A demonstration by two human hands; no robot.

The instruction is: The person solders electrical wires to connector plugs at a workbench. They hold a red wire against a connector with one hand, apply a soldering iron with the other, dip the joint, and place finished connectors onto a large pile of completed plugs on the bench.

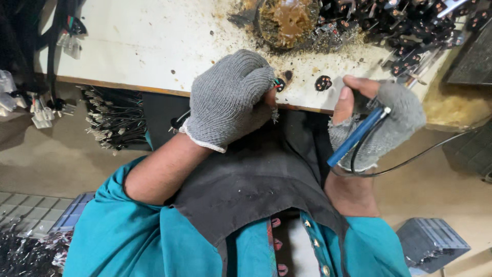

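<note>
Spreading across the top of the view, a stained white tabletop (pixel 154 46). At twelve o'clock, a round tin of brown paste (pixel 288 20); at one o'clock, a heap of small black parts (pixel 410 25). Near centre, at about eleven o'clock, left hand (pixel 230 97) in a grey knit glove, grip closed tight on a small black plug (pixel 279 83) at the tabletop's near edge. At three o'clock, right hand (pixel 376 120) in a fingerless grey glove, grip wrapped shut around a blue-handled soldering iron (pixel 356 136), black cord (pixel 410 161) trailing off toward four o'clock. Between both hands, one loose black plug (pixel 323 82) lying on the tabletop.
</note>
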